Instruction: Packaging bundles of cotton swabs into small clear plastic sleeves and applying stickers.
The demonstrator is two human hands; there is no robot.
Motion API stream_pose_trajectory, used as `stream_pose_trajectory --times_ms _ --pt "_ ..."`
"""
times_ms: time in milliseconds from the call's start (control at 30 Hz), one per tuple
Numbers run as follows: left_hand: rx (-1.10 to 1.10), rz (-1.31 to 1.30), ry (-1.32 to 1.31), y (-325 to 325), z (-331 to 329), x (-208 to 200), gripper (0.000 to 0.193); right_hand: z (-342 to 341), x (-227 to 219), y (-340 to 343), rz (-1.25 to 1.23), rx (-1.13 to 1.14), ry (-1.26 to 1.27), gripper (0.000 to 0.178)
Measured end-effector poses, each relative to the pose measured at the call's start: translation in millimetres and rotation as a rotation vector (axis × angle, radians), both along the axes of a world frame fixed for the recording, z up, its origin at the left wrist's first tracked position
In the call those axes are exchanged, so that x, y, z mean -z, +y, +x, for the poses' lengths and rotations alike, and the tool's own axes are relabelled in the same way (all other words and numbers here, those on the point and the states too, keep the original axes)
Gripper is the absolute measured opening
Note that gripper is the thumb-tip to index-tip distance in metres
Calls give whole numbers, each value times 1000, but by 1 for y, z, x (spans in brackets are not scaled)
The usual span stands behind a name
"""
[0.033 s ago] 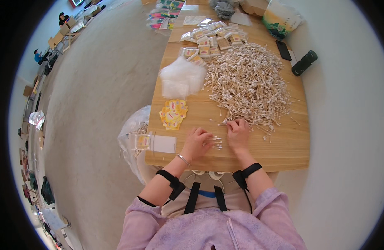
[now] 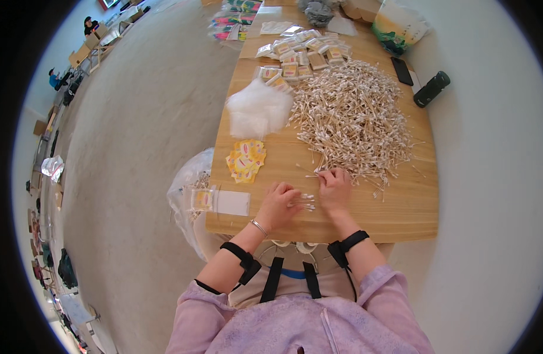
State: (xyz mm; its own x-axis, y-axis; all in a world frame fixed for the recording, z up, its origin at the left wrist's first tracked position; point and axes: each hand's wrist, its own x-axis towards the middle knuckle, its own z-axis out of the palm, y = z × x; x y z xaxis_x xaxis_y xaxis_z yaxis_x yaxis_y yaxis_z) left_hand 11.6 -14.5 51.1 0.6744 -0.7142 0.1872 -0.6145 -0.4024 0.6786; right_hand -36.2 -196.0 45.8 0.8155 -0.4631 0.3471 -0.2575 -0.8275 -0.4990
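Observation:
My left hand [image 2: 276, 204] is closed around a small bunch of cotton swabs [image 2: 307, 202], whose white tips point right. At the near edge of the big heap of cotton swabs [image 2: 354, 115], my right hand [image 2: 334, 190] has thumb and fingers pinched on a swab. A loose swab or two lie just left of those fingertips. Left of my left hand is a white card [image 2: 233, 203], beside a clear pack of swabs with a yellow label [image 2: 203, 200] at the table's left edge. Small yellow printed cards [image 2: 246, 160] lie in a loose stack beyond it.
Clear plastic bags [image 2: 259, 110] are piled left of the heap. Filled swab packs [image 2: 301, 56] lie behind it. A phone [image 2: 402, 71] and a dark bottle [image 2: 431, 89] are along the right wall. A plastic sack [image 2: 186, 177] hangs beside the table's left edge. Two people sit far off left.

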Motion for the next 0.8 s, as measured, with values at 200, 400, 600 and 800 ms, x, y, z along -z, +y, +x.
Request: stream_pose_trajectory --times_ms 200,400,600,800 --pt "-341 -98 -7 12 -13 -1 72 -4 -3 35 85 -161 -64 8" --pt "-181 -157 114 6 -18 14 78 -27 1 33 49 1 35 13" --pt "-233 -271 157 2 -19 13 85 -5 -6 31 196 -80 13 13" --pt "-260 -224 143 14 -15 5 89 31 -10 44 102 -272 145 19"
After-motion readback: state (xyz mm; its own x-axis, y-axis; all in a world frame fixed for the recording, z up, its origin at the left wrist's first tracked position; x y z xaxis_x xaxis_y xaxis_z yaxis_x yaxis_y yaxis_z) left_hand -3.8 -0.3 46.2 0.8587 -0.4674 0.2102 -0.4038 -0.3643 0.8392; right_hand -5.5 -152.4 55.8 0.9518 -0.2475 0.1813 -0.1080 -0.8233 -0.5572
